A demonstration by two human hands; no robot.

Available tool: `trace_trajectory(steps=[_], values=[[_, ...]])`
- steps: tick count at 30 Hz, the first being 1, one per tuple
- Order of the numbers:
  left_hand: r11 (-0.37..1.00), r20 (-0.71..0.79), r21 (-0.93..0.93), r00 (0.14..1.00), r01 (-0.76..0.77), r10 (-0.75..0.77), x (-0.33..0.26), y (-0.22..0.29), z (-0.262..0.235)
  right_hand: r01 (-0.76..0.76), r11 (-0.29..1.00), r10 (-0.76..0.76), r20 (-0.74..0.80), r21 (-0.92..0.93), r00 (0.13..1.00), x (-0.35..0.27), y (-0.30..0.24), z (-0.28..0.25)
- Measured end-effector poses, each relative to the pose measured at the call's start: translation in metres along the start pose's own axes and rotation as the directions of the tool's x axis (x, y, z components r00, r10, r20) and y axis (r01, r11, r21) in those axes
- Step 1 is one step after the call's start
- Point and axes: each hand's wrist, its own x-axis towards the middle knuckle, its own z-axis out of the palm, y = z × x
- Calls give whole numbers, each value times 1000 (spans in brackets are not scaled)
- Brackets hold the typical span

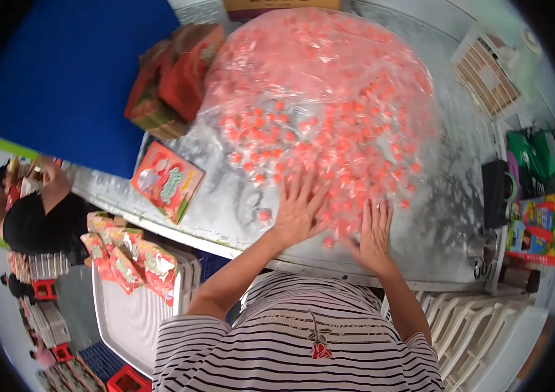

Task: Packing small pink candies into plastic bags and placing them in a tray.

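Observation:
A large clear plastic bag [323,85] full of small pink-orange wrapped sweets lies on a metal table [225,209]. Loose sweets [329,163] are spread flat at the bag's near edge. My left hand [298,208] rests palm down on these sweets, fingers spread. My right hand [374,232] lies flat beside it, also on the sweets, fingers pointing away from me. Neither hand grips anything. One stray sweet [263,215] sits just left of my left hand.
A flat red printed packet [167,180] lies at the table's left edge; red packets [173,78] are stacked behind it. More red packets [127,255] fill a white crate lower left. Another person [29,215] in black stands at far left. Coloured boxes [535,228] stand right.

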Motion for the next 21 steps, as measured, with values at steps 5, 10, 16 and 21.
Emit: trace_trajectory(steps=[5,10,16,21], values=[[998,-3,42,999,-44,44,23,-14,-12,40,999,-39,-92,12,995,41,11,4],[981,-62,-141,988,132,-142,-29,-10,-42,86,990,-73,-116,114,991,12,15,5],[970,-84,32,967,242,-239,-70,-45,-32,79,993,-70,-98,90,993,10,1,-3],[978,-279,-60,937,202,-211,-55,-66,-59,67,962,-4,-231,263,973,2,14,2]])
